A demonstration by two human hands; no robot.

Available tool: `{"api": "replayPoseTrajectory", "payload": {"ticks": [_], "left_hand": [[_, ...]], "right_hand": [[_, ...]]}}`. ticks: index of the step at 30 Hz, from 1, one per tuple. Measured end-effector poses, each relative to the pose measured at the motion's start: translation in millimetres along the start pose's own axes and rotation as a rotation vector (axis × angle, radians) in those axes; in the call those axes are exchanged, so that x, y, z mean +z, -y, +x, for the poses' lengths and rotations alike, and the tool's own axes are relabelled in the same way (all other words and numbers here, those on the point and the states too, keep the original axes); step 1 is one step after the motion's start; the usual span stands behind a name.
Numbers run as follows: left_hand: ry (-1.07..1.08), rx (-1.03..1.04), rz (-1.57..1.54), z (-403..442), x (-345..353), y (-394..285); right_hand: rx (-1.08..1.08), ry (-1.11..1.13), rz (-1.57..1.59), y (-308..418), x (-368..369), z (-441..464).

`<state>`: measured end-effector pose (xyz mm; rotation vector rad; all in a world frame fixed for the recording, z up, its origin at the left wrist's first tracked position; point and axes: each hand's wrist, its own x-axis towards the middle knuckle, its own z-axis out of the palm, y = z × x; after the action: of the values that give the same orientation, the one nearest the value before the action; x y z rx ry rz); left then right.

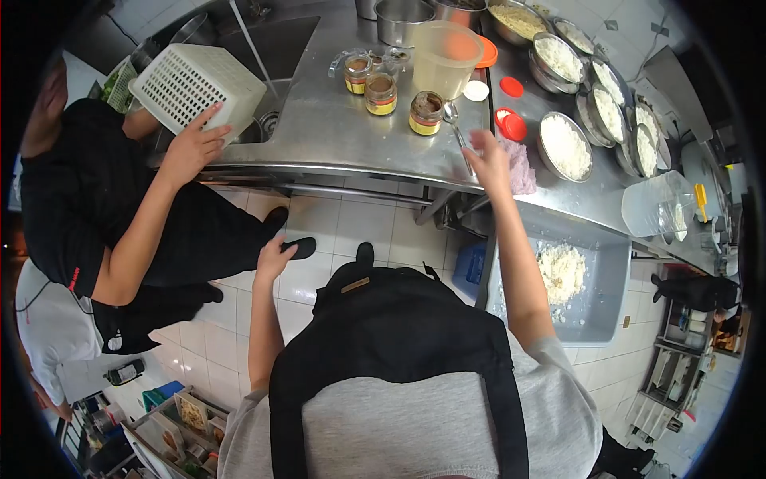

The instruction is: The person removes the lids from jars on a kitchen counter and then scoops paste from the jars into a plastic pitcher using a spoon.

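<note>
My right hand (488, 166) is over the steel counter's front edge with its fingers apart, holding nothing that I can see. Just to its left lies a metal spoon (452, 116), its handle pointing toward me; whether a fingertip touches the handle I cannot tell. A crumpled pinkish cloth (520, 166) is on its other side. Three open glass jars with brown contents, a near jar (425, 114), a middle jar (381, 96) and a far jar (357, 75), stand beyond the spoon. My left hand (275, 260) hangs above the floor, fingers loosely apart, with nothing in it.
A translucent tub (447, 60) stands behind the jars, near red lids (514, 126). Several metal bowls of white rice (566, 148) line the right. Below is a grey bin (598, 311) with rice. At left, a co-worker holds a white basket (199, 84) by the sink (279, 48).
</note>
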<state>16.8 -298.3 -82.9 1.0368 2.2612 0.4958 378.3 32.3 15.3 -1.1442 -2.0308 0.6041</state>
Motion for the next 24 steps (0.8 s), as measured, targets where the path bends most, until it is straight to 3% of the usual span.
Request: {"api": "replayPoseTrajectory", "payload": {"ticks": [2, 7, 14, 16, 19, 24], "left_hand": [[-0.067, 0.212, -0.044, 11, -1, -42], [0.047, 0.374, -0.175, 17, -17, -132], [0.182, 0.513, -0.175, 51, -19, -151], [0.231, 0.541, -0.178, 61, -22, -155], [0.262, 0.571, -0.168, 75, -26, -162], [0.354, 0.622, -0.162, 97, -24, -179]], "right_hand": [[0.021, 0.04, 0.04, 7, 32, 24], [-0.072, -0.104, -0.067, 24, 77, 47], [0.055, -0.059, -0.024, 26, 75, 51], [-0.103, -0.149, -0.093, 28, 70, 48], [-0.142, -0.261, -0.216, 35, 64, 44], [-0.138, -0.254, -0.291, 42, 67, 51]]}}
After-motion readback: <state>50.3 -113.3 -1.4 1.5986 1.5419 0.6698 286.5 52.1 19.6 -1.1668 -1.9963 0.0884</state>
